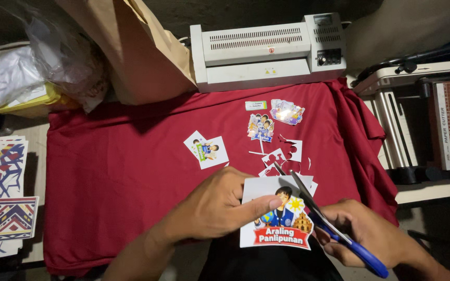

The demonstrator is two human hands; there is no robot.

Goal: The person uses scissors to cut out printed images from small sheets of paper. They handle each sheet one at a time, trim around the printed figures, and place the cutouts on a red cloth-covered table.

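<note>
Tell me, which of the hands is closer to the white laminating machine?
Left. The left hand lies below the laminating machine, toward its left end; the right hand is lower, holding scissors.

I see the widest open stretch on the left half of the red cloth (115,171); a hand could sweep across it freely. Toward the back, the laminator (269,49) and the brown paper bag (136,47) wall off the far edge. Right of centre, cut-out stickers (260,127) and paper scraps (287,151) dot the cloth, with a small card (207,150) just left of them, leaving narrow gaps between. The paper cutter (433,125) blocks the right side. Patterned sheets (6,198) crowd the tabletop's left edge, plastic bags (37,67) behind them.
</note>
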